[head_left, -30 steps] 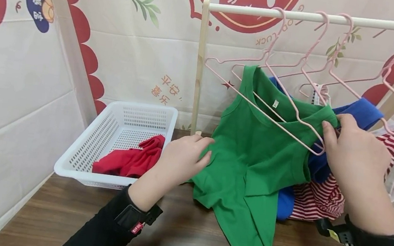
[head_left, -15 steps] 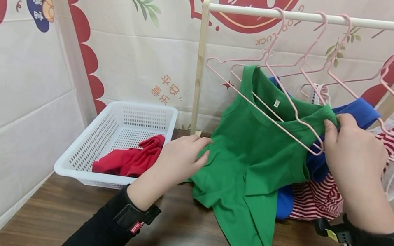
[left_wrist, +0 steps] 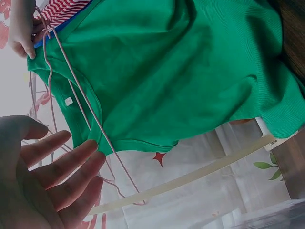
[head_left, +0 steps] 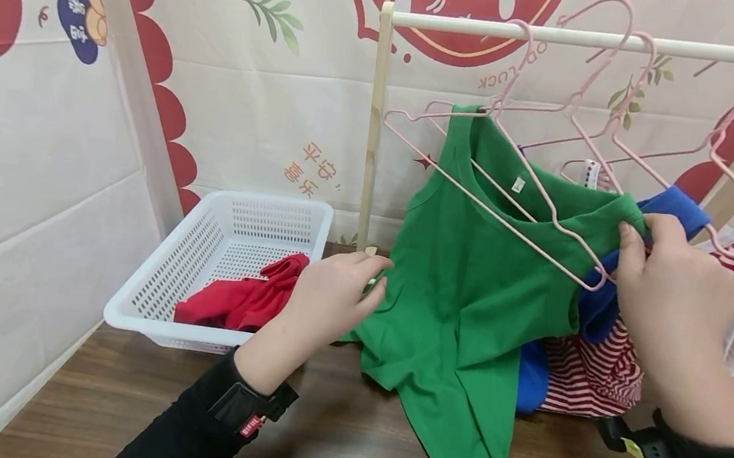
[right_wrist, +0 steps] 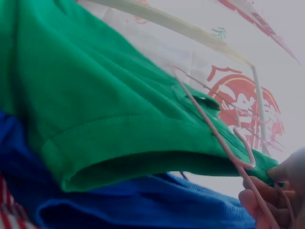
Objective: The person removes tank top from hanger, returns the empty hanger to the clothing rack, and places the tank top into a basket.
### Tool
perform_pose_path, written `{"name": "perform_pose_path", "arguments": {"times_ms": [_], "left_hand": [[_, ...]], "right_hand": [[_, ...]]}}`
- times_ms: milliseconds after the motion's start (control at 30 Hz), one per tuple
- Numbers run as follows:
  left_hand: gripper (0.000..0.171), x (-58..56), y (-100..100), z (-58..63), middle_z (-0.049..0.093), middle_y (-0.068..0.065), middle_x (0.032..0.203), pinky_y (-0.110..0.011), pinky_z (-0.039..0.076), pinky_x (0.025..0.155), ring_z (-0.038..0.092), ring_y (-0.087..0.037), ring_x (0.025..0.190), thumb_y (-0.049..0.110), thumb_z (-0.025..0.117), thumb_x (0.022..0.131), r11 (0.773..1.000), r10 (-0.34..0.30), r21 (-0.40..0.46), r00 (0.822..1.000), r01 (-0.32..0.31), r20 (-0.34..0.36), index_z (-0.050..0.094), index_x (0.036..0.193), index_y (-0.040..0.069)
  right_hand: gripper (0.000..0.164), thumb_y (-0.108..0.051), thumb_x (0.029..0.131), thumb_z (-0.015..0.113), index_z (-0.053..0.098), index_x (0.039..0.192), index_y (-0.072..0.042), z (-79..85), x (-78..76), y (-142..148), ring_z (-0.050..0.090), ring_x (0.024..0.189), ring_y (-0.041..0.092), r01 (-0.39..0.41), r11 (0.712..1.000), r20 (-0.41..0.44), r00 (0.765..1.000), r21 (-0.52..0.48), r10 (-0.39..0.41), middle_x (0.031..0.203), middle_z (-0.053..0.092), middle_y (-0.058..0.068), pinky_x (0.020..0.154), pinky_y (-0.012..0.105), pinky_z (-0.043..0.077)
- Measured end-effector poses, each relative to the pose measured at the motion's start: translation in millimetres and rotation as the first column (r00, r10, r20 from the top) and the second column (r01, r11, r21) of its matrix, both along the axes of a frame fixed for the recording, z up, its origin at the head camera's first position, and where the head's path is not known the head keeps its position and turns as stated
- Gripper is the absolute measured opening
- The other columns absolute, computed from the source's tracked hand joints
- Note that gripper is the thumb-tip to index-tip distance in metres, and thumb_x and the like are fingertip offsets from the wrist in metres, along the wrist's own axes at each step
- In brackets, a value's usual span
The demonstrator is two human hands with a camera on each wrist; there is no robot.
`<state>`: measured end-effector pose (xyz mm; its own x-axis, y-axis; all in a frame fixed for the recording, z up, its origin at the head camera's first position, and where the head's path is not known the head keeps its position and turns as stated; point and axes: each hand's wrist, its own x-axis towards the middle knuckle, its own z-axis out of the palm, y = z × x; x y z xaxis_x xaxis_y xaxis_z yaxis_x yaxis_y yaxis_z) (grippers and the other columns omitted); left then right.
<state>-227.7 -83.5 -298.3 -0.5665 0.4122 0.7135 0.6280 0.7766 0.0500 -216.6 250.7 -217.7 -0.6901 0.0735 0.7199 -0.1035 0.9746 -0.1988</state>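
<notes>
Fingers [head_left: 630, 252] on the right hand [head_left: 681, 301] are pinching one shoulder strap of a sleeveless green fabric top [head_left: 472, 274], thumb on the front. In the right wrist view, pink wire runs right across those fingers, but I can't tell if they've got hold of it too.

The left hand [head_left: 334, 287] is just hanging out, digits loosely spread and gripping nothing, right beside the top's left edge. Can't tell if it's touching the cloth.

The top hangs between the two hands, with its hem draped on the brown wood-grain bench [head_left: 312, 431]. One thin pink wire hanger [head_left: 597, 67] runs through its neck opening, left end poking past the other strap, hook curving up above the white rail [head_left: 459, 24]. Another pink hanger [head_left: 528, 167] crosses in front of the top.

Behind it there's a blue garment [head_left: 533, 382] and red-and-white striped clothing [head_left: 591, 375]. Off left, a white perforated plastic basket [head_left: 145, 325] holds a crumpled red garment [head_left: 239, 297].
</notes>
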Motion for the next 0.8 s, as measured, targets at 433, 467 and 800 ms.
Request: {"name": "perform_pose_path", "arguments": {"times_ms": [433,467,800], "left_hand": [[0.019,0.7,-5.7,-2.2,0.071,-0.002,0.098,-0.026,0.052,0.057,0.068,-0.019,0.084,0.018,0.063,0.09,1.0,0.019,0.013,1.0,-0.019,0.007,0.073,0.105,0.012],[0.019,0.8,-6.0,-2.2,0.071,-0.002,0.097,-0.026,0.052,0.057,0.068,-0.019,0.083,0.018,0.063,0.09,1.0,0.024,0.007,1.0,-0.024,0.013,0.073,0.105,0.012],[0.019,2.0,-7.6,-3.7,0.071,-0.003,0.099,-0.029,0.055,0.064,0.068,-0.02,0.088,0.02,0.065,0.091,0.996,0.062,-0.061,0.997,-0.059,0.054,0.072,0.106,0.012]], "right_hand": [[0.04,-0.024,0.104,0.045,0.052,0.11,0.015,-19.7,13.4,12.5,0.043,0.051,0.038,-0.002,1.0,0.03,1.0,-0.018,0.003,0.067,0.05,0.027,0.043,0.041,0.028],[0.04,-0.024,0.104,0.045,0.052,0.11,0.015,-21.1,14.3,14.1,0.044,0.052,0.038,-0.005,1.0,0.04,0.999,-0.026,0.006,0.068,0.051,0.027,0.043,0.041,0.028],[0.033,-0.019,0.102,0.05,0.053,0.112,0.012,-39.0,17.2,27.9,0.051,0.058,0.045,-0.043,0.999,0.173,0.984,0.008,0.041,0.079,0.058,0.034,0.047,0.051,0.035]]}}
